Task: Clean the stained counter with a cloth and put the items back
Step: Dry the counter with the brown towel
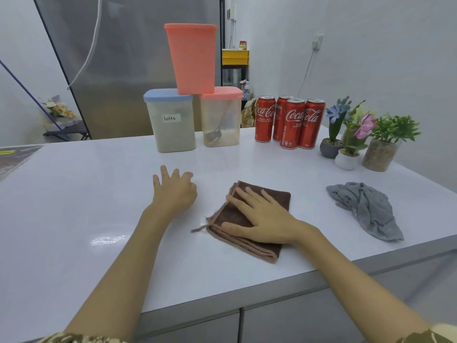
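The right hand (pixel 262 219) lies flat on a folded brown cloth (pixel 247 219) near the front edge of the white desk (pixel 99 194), its fingers (pixel 247 196) straight and spread, pressing the cloth and curling round nothing; the left hand (pixel 174 191) hovers or rests just left of the cloth, its fingers loosely bent and holding nothing; at the back of the desk stand two clear containers, one with a blue lid (pixel 171 121) labelled "latte", one with a pink lid (pixel 221 117) holding a spoon, and a pink tub (pixel 191 58) sits upside down across both lids; four red cola cans (pixel 289 122) stand grouped to their right; three small potted plants (pixel 358 137) stand beside the cans; a crumpled grey rag (pixel 366 209) lies well right of the brown cloth
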A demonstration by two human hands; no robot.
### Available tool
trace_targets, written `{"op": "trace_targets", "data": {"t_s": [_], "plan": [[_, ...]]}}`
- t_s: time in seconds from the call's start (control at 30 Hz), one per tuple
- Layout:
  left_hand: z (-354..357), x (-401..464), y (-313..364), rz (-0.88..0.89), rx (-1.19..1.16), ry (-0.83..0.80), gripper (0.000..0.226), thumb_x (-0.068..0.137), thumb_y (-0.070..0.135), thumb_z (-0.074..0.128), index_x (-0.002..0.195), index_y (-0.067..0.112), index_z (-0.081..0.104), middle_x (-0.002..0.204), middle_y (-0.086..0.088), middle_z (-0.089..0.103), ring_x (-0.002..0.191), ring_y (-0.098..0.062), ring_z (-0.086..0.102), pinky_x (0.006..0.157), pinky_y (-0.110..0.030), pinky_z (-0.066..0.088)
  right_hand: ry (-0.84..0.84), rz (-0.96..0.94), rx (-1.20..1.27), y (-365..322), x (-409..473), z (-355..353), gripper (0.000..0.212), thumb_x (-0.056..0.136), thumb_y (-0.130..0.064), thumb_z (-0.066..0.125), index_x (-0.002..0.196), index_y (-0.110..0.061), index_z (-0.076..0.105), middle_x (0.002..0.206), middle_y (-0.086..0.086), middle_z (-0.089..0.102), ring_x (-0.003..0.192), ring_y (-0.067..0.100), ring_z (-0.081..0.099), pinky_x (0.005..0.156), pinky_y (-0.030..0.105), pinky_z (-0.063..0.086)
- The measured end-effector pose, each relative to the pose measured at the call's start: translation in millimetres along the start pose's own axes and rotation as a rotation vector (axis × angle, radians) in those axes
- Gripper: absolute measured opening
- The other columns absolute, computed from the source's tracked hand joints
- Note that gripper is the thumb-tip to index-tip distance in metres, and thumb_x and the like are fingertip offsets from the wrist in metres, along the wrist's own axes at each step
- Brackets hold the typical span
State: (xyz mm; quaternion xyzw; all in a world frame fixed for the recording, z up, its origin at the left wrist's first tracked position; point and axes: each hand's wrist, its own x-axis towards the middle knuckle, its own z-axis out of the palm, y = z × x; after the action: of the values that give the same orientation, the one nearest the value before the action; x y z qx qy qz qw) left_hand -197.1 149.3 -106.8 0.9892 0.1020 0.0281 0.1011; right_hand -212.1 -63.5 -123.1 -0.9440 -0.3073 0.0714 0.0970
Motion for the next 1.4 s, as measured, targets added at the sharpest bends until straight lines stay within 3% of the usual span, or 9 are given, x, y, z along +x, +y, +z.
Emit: {"op": "trace_targets", "data": {"t_s": [0.13,0.23,0.3,0.47,0.63,0.8,1.03,1.23,1.4], "plan": [[-3,-4,-4,-0.031,-0.147,0.033,0.053,0.098,0.018,0.026,0.149,0.014,0.014,0.153,-0.011,0.025,0.144,-0.038,-0.004,0.115,-0.050,-0.002,0.171,0.193,0.330,-7,-2,-7,0.054,0.098,-0.049,0.019,0.141,-0.022,0.036,0.149,0.004,0.034,0.142,0.023,0.021,0.114,0.040,0.017],[-7,-6,-8,-0.069,-0.274,0.040,0.057,0.099,0.022,0.028,0.150,0.013,0.006,0.142,-0.016,0.038,0.143,-0.040,-0.001,0.115,-0.049,0.000,0.140,0.483,0.052,-31,18,11,0.078,0.094,-0.058,0.011,0.149,-0.003,0.011,0.154,0.027,0.008,0.144,0.038,0.002,0.116,0.053,-0.001],[-11,-8,-14,-0.087,-0.306,0.028,0.057,0.099,0.025,0.029,0.150,0.014,0.007,0.139,-0.018,0.041,0.143,-0.040,0.001,0.116,-0.049,0.002,0.143,0.544,0.005,-50,35,20,0.086,0.093,-0.063,0.013,0.148,0.002,0.002,0.153,0.032,-0.003,0.142,0.044,-0.008,0.113,0.056,-0.008],[-24,-20,-29,-0.162,-0.407,0.065,0.051,0.100,0.030,0.029,0.148,0.015,0.019,0.145,-0.018,0.038,0.139,-0.038,0.018,0.114,-0.048,0.018,0.115,0.319,0.000,-85,59,20,0.079,0.089,-0.069,0.007,0.152,-0.020,0.004,0.155,0.025,-0.002,0.142,0.045,-0.008,0.108,0.061,-0.011],[-21,-21,-4,-0.111,-0.306,-0.017,0.050,0.101,0.034,0.028,0.147,0.015,0.023,0.146,-0.017,0.037,0.140,-0.039,0.016,0.114,-0.048,0.019,0.078,0.071,0.040,-69,16,25,0.054,0.095,-0.058,0.008,0.147,-0.044,0.008,0.160,-0.002,0.000,0.146,0.023,-0.008,0.115,0.053,-0.011],[-10,-24,36,0.025,-0.203,-0.113,0.051,0.100,0.039,0.029,0.146,0.017,0.025,0.146,-0.014,0.038,0.140,-0.040,0.013,0.114,-0.046,0.017,0.106,0.158,0.079,-25,-33,20,0.064,0.092,-0.066,0.014,0.149,-0.038,0.009,0.156,-0.020,0.001,0.144,0.002,-0.007,0.119,0.037,-0.007],[-1,-25,49,0.061,-0.208,-0.123,0.049,0.100,0.039,0.027,0.145,0.019,0.027,0.142,-0.011,0.044,0.141,-0.038,0.012,0.115,-0.046,0.014,0.119,0.278,0.067,29,-48,3,0.066,0.088,-0.070,0.016,0.148,-0.042,0.010,0.157,-0.019,0.002,0.145,0.004,-0.005,0.119,0.034,-0.003],[0,-18,72,0.055,-0.207,-0.089,0.049,0.101,0.040,0.026,0.144,0.018,0.028,0.137,-0.012,0.048,0.138,-0.038,0.018,0.112,-0.046,0.018,0.165,0.402,0.023,60,-6,-11,0.063,0.091,-0.065,0.016,0.148,-0.040,0.013,0.159,-0.008,0.006,0.147,0.020,-0.002,0.118,0.046,-0.003],[1,-9,113,0.105,-0.197,-0.065,0.049,0.101,0.040,0.026,0.144,0.018,0.030,0.144,-0.013,0.042,0.138,-0.037,0.021,0.110,-0.047,0.021,0.102,0.322,0.017,60,-16,-7,0.065,0.081,-0.080,0.020,0.141,-0.058,0.010,0.159,-0.006,0.000,0.146,0.027,-0.009,0.113,0.056,-0.009]]}}
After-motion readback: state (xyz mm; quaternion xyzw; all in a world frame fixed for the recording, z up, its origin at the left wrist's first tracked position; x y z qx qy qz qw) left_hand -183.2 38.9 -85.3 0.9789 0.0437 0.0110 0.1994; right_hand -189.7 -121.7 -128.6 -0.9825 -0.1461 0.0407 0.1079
